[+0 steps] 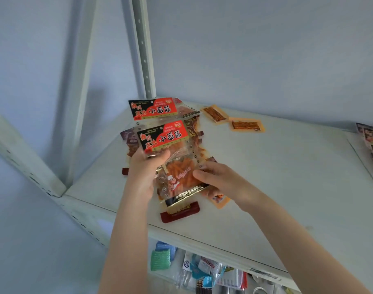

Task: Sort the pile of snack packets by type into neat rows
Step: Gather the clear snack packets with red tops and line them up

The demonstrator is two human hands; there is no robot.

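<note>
Both hands grip one red-headed snack packet [170, 160] above the pile [181, 128] on the white shelf [287, 187] — left hand [146, 168] at its left edge, right hand [215, 179] at its right; two small orange packets [232, 119] lie farther right.

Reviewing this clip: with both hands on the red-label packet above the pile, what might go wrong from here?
1. The held packet hangs over the loose pile; setting it down there could remix types.
2. The dark red packet lies near the shelf front edge and might get knocked off.
3. The left hand and right hand grip only its sides, so it may slip.
</note>
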